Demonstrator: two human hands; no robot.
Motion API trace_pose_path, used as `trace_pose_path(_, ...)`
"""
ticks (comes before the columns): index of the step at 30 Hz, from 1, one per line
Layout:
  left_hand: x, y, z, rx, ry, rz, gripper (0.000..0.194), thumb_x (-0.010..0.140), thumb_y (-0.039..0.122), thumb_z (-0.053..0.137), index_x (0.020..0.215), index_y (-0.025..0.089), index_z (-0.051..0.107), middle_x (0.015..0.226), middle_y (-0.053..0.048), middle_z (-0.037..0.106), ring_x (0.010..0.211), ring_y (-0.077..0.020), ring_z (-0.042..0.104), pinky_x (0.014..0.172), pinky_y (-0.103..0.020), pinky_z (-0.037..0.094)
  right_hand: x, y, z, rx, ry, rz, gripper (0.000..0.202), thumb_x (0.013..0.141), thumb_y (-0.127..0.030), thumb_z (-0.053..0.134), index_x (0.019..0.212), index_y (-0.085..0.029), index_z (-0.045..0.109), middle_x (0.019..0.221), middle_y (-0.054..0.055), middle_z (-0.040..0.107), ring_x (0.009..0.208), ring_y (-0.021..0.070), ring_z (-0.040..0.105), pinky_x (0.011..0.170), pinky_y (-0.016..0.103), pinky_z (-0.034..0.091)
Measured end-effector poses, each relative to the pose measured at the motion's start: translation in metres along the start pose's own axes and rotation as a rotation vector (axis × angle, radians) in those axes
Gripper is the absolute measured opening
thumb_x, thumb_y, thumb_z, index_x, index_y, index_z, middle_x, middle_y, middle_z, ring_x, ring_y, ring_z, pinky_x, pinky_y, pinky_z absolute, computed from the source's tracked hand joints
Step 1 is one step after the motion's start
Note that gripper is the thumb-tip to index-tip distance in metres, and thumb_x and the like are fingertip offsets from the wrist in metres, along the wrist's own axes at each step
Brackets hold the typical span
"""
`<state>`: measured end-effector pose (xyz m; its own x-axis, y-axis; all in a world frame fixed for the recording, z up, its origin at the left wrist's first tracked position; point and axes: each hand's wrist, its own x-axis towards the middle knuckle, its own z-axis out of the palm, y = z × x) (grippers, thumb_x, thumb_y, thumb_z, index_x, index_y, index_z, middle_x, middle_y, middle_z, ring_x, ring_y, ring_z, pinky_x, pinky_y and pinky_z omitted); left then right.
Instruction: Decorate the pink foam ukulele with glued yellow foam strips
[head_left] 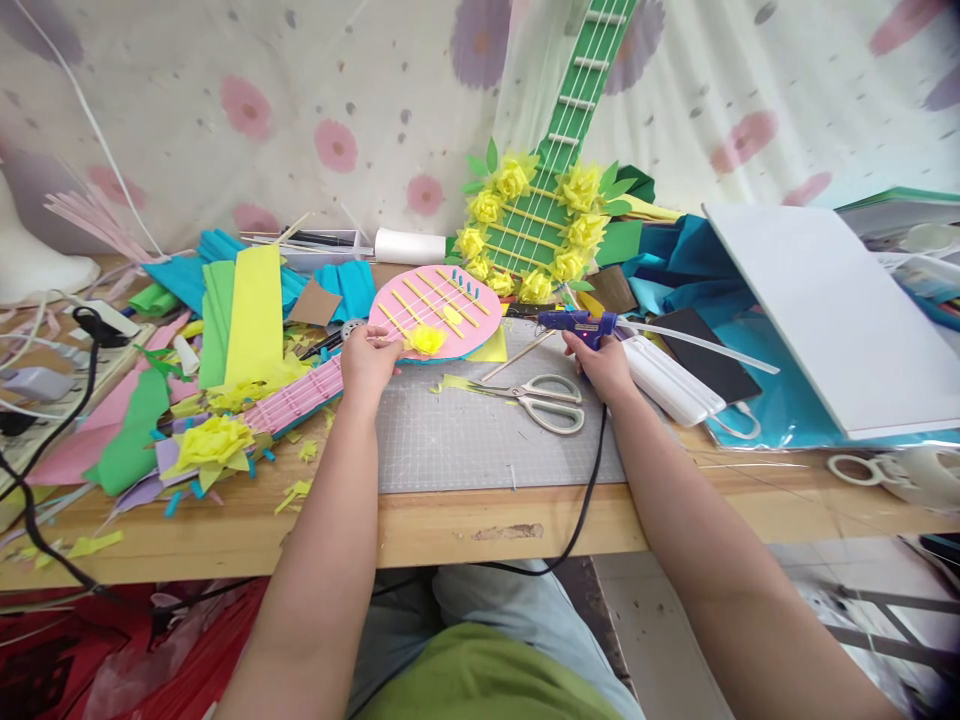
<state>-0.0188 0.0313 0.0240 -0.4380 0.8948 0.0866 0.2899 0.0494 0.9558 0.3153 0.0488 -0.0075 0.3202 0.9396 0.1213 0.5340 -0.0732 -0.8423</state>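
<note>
My left hand [367, 368] is closed at the place where the neck meets the round body of a pink paper guitar [480, 320]. Its fingertips reach the edge of a yellow paper flower [425, 340] lying on the body, beside yellow strips and white strings. The guitar's neck runs down to the left, ending near another yellow flower [214, 443]. In my right hand [604, 368] is a blue hot glue gun [577, 323], its nozzle pointing left and a clear glue stick [705, 345] coming out of its back. Scissors [551, 402] lie partly open between my hands.
Under the scissors is a grey cutting mat [465, 450]. A larger green paper guitar [544, 200] with yellow flowers leans against the curtain. Coloured paper scraps [251, 315] crowd the left. A white board [832, 320] lies right; the glue gun's black cord [598, 460] hangs over the table edge.
</note>
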Motion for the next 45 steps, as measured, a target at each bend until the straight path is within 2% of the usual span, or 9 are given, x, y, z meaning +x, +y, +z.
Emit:
trace_pose_path(18, -0.003, 0.003, 0.006, -0.091, -0.005, -0.025, 0.026, 0.055, 0.021, 0.065, 0.079, 0.018, 0.053, 0.062, -0.001, 0.060, 0.054, -0.0179, 0.062, 0.038, -0.024, 0.047, -0.004, -0.007, -0.001, -0.007, 0.000, 0.034, 0.045, 0.067, -0.062, 0.058, 0.064, -0.017, 0.060, 0.049, 0.001, 0.053, 0.042, 0.0117, 0.044, 0.049, 0.029, 0.039)
trace_pose_path(26, -0.003, 0.002, 0.007, -0.100, -0.021, -0.029, 0.027, 0.057, 0.020, 0.066, 0.080, 0.018, 0.054, 0.067, -0.003, 0.063, 0.055, -0.0174, 0.063, 0.039, -0.023, 0.046, -0.008, -0.013, -0.002, -0.002, 0.007, 0.025, 0.046, 0.066, -0.062, 0.059, 0.065, -0.016, 0.060, 0.050, 0.000, 0.054, 0.041, 0.0109, 0.044, 0.051, 0.029, 0.040)
trace_pose_path(36, 0.000, -0.002, 0.011, -0.176, -0.002, -0.053, 0.021, 0.076, 0.039, 0.055, 0.078, 0.018, 0.052, 0.071, -0.007, 0.067, 0.056, -0.0199, 0.066, 0.037, -0.024, 0.045, -0.005, -0.010, -0.002, 0.001, 0.008, 0.038, 0.046, 0.066, -0.063, 0.058, 0.065, -0.016, 0.060, 0.053, 0.002, 0.056, 0.042, 0.0110, 0.044, 0.051, 0.029, 0.039)
trace_pose_path(40, -0.002, 0.000, 0.012, -0.228, 0.006, -0.078, 0.022, 0.078, 0.039, 0.054, 0.078, 0.017, 0.052, 0.073, -0.008, 0.067, 0.057, -0.0189, 0.067, 0.040, -0.024, 0.048, -0.004, -0.010, -0.002, 0.004, 0.005, 0.042, 0.048, 0.064, -0.064, 0.059, 0.065, -0.016, 0.061, 0.054, 0.002, 0.056, 0.043, 0.0111, 0.045, 0.051, 0.029, 0.039)
trace_pose_path(45, -0.010, 0.012, 0.012, -0.351, -0.026, -0.162, 0.019, 0.082, 0.034, 0.052, 0.079, 0.015, 0.052, 0.071, -0.009, 0.067, 0.059, -0.0176, 0.067, 0.047, -0.025, 0.053, -0.004, -0.011, -0.002, 0.006, 0.013, 0.042, 0.047, 0.064, -0.063, 0.059, 0.066, -0.016, 0.061, 0.057, 0.002, 0.058, 0.044, 0.0110, 0.045, 0.052, 0.029, 0.039)
